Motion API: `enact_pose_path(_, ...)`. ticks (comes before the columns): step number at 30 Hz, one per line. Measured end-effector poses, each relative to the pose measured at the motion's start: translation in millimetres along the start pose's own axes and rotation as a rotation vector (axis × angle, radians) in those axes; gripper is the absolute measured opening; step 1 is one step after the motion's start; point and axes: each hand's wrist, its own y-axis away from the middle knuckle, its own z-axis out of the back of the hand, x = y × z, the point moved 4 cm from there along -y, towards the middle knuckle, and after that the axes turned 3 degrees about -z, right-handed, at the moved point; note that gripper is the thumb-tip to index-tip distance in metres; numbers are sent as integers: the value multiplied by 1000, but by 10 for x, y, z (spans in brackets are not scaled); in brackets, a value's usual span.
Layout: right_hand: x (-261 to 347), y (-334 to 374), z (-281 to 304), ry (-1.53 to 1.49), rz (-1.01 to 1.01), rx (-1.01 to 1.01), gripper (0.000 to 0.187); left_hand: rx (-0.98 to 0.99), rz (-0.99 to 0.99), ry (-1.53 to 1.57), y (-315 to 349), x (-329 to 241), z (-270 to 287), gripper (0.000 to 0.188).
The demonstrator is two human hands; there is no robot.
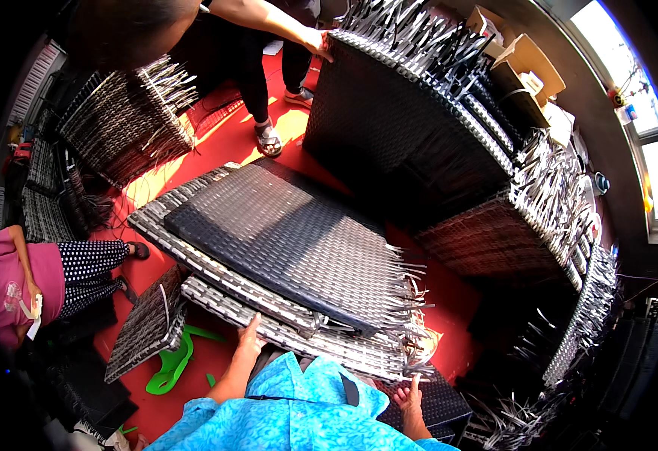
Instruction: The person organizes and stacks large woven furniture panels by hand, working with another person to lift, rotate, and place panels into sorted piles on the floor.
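A stack of woven wicker panels tilts in front of me: a dark panel (284, 233) lies on top of grey-and-white ones. My left hand (249, 343) is closed on the near edge of the lowest light woven panel (269, 314), thumb on top and the other fingers partly hidden. By that panel's right corner, where loose strands (418, 361) stick out, my right hand (411, 403) is open with its fingers apart. Whether its fingertips touch the corner, I cannot tell. Beneath the right hand stands a dark woven piece (438, 402).
Another person's hand (320, 45) holds a large upright dark panel (389, 113) at the far side. A person in pink (32, 282) stands left. Woven panels (130, 124) lean far left; strand-fringed panels (502, 233) line the right. A green plastic chair (171, 364) is on the red floor.
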Motion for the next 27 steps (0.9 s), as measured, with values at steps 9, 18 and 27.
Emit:
enact_pose_path(9,-54,431,-629,-125,79,432,56,3,44,-10,-29,5,37,53)
enact_pose_path(18,68,494,-809,-121,12,485,53,31,32,-12,8,1,11,53)
enact_pose_path(27,7,253,-782,-72,83,343,51,29,30,19,-49,6,49,53)
